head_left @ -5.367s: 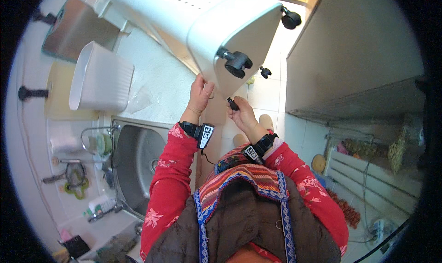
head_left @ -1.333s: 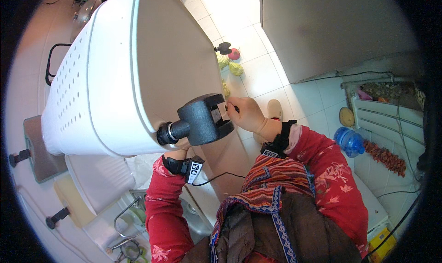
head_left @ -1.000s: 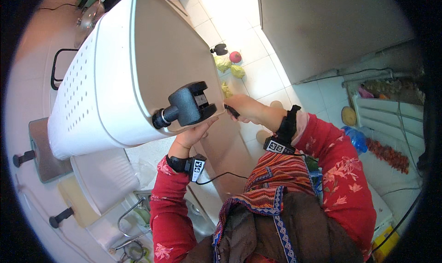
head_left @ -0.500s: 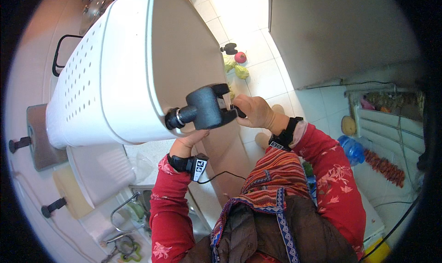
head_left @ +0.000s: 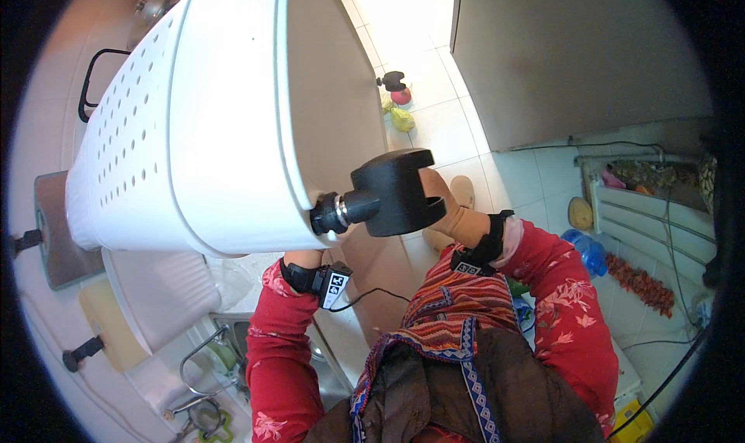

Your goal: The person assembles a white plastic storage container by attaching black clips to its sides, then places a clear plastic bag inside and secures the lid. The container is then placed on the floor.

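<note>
A large white plastic storage cart (head_left: 229, 133) with a perforated side lies tipped in front of me, its underside turned to the right. From its near corner sticks out a black caster (head_left: 396, 195) on a short stem. My right hand (head_left: 448, 210) is closed at the far side of this caster, with most of its fingers hidden behind it. Under the cart's near edge is my left hand (head_left: 305, 259); only the part near the wrist shows, and its fingers are out of sight. More black casters jut out, one at the far corner (head_left: 392, 81).
Left of me are a counter with a sink (head_left: 334, 381), a white ribbed tub (head_left: 159, 295) and cutting boards (head_left: 116, 327). Vegetables (head_left: 402, 119) lie on the tiled floor ahead. A large grey panel (head_left: 574, 63), a rack (head_left: 660, 218) and a blue water bottle (head_left: 583, 253) are at the right.
The cart and its near caster have shifted right, and the caster has turned and looms larger. My right hand's fingers, visible before at the caster, are now mostly behind it. Less of my left hand shows.
</note>
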A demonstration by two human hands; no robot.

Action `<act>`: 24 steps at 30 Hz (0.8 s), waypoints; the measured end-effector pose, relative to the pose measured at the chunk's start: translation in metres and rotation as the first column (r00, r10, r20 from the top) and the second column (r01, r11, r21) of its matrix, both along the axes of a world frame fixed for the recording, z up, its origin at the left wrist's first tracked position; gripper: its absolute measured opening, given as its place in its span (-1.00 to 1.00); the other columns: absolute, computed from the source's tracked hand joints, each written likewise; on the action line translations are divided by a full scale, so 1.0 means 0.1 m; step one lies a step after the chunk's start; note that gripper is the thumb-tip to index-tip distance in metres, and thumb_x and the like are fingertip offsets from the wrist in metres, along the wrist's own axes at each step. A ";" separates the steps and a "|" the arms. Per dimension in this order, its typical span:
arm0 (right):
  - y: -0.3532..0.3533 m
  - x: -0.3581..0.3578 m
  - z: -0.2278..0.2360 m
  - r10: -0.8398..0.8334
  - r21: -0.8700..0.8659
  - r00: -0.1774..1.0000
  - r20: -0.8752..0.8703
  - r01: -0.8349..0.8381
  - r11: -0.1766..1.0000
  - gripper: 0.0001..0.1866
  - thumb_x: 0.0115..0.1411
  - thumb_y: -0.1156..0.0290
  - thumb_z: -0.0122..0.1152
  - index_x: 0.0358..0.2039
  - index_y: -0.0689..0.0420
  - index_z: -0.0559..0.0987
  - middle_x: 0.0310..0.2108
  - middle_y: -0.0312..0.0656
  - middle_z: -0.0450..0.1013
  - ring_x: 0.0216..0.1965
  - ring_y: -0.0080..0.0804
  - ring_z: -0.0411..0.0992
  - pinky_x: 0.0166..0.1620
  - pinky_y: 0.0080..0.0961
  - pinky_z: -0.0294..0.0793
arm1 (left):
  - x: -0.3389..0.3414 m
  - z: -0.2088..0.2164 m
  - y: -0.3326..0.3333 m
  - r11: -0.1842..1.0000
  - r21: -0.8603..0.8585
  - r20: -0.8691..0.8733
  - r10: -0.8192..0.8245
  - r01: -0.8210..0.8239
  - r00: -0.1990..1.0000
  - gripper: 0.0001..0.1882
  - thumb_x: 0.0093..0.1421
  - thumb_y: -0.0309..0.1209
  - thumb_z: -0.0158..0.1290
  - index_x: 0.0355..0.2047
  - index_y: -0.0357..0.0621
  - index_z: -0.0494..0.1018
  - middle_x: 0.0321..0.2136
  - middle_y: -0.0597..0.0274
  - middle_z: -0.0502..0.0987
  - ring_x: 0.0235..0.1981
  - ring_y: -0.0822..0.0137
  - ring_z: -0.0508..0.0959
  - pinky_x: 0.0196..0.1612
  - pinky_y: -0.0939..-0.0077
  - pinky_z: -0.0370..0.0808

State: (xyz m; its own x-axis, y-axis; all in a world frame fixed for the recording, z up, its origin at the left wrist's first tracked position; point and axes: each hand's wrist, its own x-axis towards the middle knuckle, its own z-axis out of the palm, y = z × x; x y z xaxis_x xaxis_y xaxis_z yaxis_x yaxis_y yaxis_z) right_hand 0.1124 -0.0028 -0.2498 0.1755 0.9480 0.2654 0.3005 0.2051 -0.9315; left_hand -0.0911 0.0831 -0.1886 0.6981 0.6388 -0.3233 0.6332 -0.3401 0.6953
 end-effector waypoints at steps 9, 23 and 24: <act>0.07 0.19 0.62 -0.189 -0.493 0.590 -0.785 -0.411 0.767 -0.74 0.12 0.25 0.02 -0.48 0.20 0.31 -0.66 -0.27 0.23 -0.67 -0.53 0.25 -0.62 -0.66 0.22 | 0.14 0.15 -0.06 0.977 -0.165 0.272 0.174 -0.132 0.947 -0.66 0.03 -0.34 0.20 -0.19 -0.19 0.47 -0.25 0.24 0.53 -0.23 0.36 0.51 -0.17 0.47 0.44; 0.11 0.19 0.27 0.188 0.040 0.934 -0.305 -0.185 0.982 -0.74 0.13 0.28 -0.25 -0.46 0.21 0.32 -0.63 -0.16 0.25 -0.58 -0.30 0.29 -0.49 -0.48 0.29 | 0.07 0.20 -0.06 0.999 0.031 0.060 0.029 -0.031 0.998 -0.67 0.07 -0.27 0.15 -0.20 -0.17 0.48 -0.28 0.21 0.54 -0.25 0.32 0.50 -0.20 0.45 0.44; 0.11 0.12 0.28 0.132 0.023 0.920 -0.369 -0.133 0.991 -0.73 0.14 0.26 -0.27 -0.47 0.18 0.33 -0.65 -0.23 0.21 -0.61 -0.41 0.26 -0.53 -0.53 0.26 | 0.08 0.24 -0.07 0.999 -0.014 -0.010 0.044 -0.044 0.999 -0.66 0.08 -0.25 0.15 -0.18 -0.17 0.47 -0.28 0.19 0.53 -0.26 0.31 0.51 -0.21 0.44 0.43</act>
